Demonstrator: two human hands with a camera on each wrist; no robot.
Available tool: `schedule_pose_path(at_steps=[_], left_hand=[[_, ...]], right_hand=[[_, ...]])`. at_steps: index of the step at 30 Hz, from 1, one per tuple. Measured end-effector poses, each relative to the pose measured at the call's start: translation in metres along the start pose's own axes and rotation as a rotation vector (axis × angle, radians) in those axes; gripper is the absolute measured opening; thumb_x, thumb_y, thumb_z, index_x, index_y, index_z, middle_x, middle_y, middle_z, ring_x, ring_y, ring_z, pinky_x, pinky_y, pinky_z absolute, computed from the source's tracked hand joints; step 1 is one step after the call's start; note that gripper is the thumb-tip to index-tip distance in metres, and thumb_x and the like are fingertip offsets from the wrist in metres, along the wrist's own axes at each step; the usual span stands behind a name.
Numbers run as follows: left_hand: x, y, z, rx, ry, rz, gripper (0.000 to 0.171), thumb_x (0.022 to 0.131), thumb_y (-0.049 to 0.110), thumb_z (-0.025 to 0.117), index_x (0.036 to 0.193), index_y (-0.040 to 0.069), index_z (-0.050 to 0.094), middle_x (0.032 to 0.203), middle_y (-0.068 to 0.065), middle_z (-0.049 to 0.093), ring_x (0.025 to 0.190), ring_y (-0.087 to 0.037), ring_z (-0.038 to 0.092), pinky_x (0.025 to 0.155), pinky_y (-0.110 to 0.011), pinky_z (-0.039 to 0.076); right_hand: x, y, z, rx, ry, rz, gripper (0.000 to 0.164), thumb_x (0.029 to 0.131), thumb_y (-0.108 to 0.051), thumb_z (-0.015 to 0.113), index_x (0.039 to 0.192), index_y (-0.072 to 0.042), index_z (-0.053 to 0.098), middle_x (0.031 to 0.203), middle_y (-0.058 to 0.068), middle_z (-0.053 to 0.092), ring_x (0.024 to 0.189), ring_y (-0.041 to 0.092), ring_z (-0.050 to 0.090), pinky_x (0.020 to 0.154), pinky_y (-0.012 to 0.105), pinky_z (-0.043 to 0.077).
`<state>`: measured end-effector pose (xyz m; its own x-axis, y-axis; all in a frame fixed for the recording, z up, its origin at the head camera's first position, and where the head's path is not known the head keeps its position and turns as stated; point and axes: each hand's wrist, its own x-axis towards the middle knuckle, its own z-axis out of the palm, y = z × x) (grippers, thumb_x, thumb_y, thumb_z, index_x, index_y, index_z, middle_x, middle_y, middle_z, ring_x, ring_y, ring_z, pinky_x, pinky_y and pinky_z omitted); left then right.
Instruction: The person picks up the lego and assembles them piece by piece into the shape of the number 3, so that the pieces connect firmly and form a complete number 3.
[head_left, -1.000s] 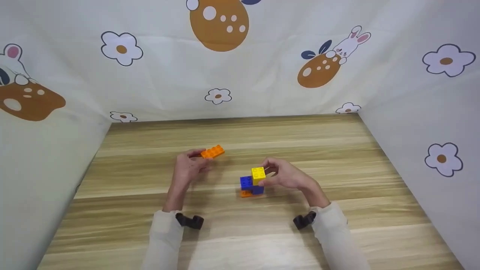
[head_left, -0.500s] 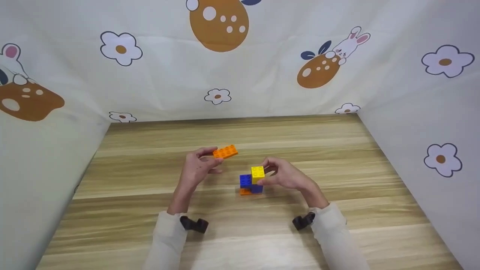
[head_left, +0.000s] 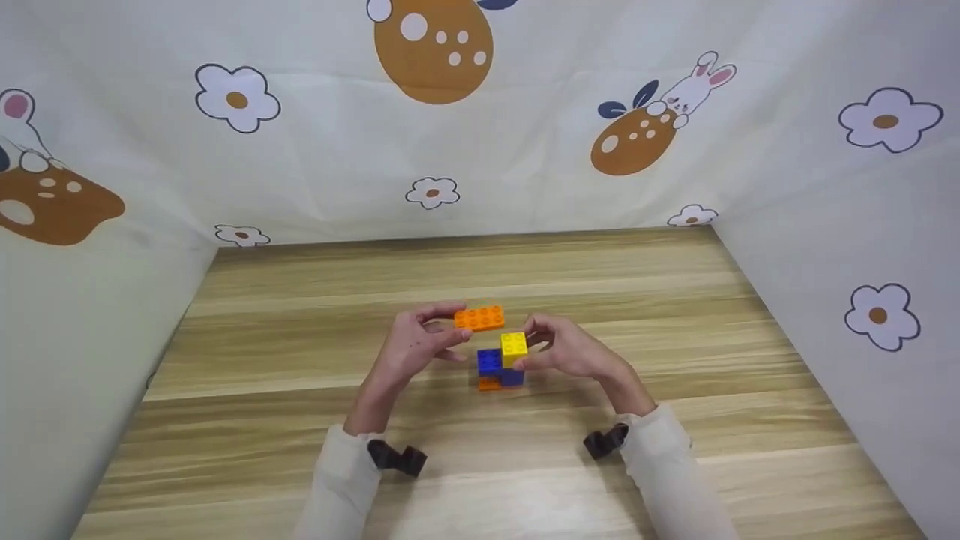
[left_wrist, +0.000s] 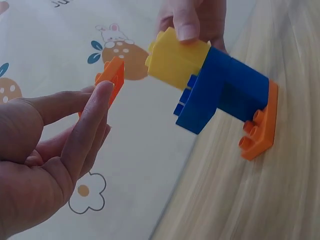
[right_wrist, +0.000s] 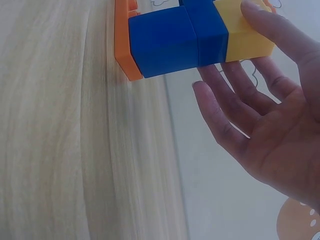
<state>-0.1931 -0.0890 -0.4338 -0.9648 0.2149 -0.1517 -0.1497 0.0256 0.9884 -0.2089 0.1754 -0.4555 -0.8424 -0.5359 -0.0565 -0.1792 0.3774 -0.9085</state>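
My left hand pinches a flat orange building brick between thumb and fingers, studs up. It is in the air just behind and left of a small brick stack. That stack has an orange plate at the bottom, a blue brick on it, a second blue brick jutting out left, and a yellow brick on top. With thumb and fingers, my right hand grips the yellow brick from the right. In the right wrist view, the lower fingers spread out below the stack.
Underneath is a wood-grain table. A pale cloth printed with flowers and rabbits stands behind and along both sides. Each wrist carries a black camera mount.
My left hand has moved right with the flat orange brick, from well left of the stack to close beside the yellow brick. The right hand and stack have stayed nearly still.
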Motion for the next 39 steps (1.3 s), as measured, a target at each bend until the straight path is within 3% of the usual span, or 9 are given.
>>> schedule_pose_path(at_steps=[12,15,22,28,32,39], left_hand=[[0.0,-0.005,0.012,0.065,-0.061,-0.051,0.047,0.086,0.008,0.078,0.131,0.005,0.064,0.127,-0.018,0.068,0.092,-0.026,0.074,0.081,-0.047,0.06],[-0.001,-0.006,0.013,0.065,-0.071,-0.051,0.047,0.086,0.008,0.077,0.131,0.003,0.063,0.126,-0.02,0.069,0.089,-0.027,0.075,0.079,-0.046,0.061],[-0.002,-0.007,0.014,0.036,-0.11,-0.018,0.052,0.084,0.018,0.081,0.13,0.0,0.063,0.121,-0.022,0.071,0.099,-0.028,0.074,0.079,-0.046,0.06],[-0.001,-0.008,0.017,0.082,-0.089,-0.029,0.046,0.083,0.018,0.082,0.124,0.003,0.068,0.114,-0.019,0.074,0.083,-0.033,0.075,0.075,-0.049,0.061],[-0.001,-0.009,0.019,0.114,-0.093,-0.009,0.046,0.083,0.02,0.082,0.123,0.002,0.068,0.113,-0.019,0.075,0.077,-0.036,0.073,0.066,-0.043,0.062],[-0.002,-0.008,0.022,0.124,-0.09,0.01,0.045,0.083,0.021,0.082,0.122,0.003,0.07,0.109,-0.019,0.076,0.063,-0.026,0.069,0.056,-0.031,0.059]], right_hand=[[-0.001,0.0,0.001,0.006,0.004,-0.003,0.033,0.083,-0.017,0.083,0.104,-0.005,0.061,0.121,0.013,0.065,0.108,0.026,0.063,0.099,0.042,0.053],[0.0,0.002,0.001,0.001,0.004,-0.006,0.033,0.083,-0.017,0.083,0.104,-0.005,0.061,0.121,0.013,0.064,0.109,0.025,0.063,0.099,0.043,0.053],[0.0,0.0,0.001,0.009,0.005,0.015,0.033,0.082,-0.018,0.083,0.105,-0.005,0.062,0.119,0.012,0.066,0.109,0.025,0.064,0.098,0.04,0.054],[0.0,0.0,0.001,-0.002,0.007,-0.007,0.034,0.083,-0.017,0.083,0.107,-0.004,0.063,0.119,0.014,0.067,0.108,0.025,0.065,0.099,0.04,0.054],[0.001,0.001,0.001,-0.005,0.01,0.0,0.034,0.083,-0.018,0.083,0.107,-0.004,0.063,0.119,0.014,0.067,0.108,0.024,0.065,0.097,0.038,0.056],[0.0,0.001,0.002,0.0,0.016,0.011,0.035,0.083,-0.018,0.083,0.107,-0.004,0.062,0.119,0.014,0.067,0.108,0.025,0.065,0.095,0.037,0.057]])
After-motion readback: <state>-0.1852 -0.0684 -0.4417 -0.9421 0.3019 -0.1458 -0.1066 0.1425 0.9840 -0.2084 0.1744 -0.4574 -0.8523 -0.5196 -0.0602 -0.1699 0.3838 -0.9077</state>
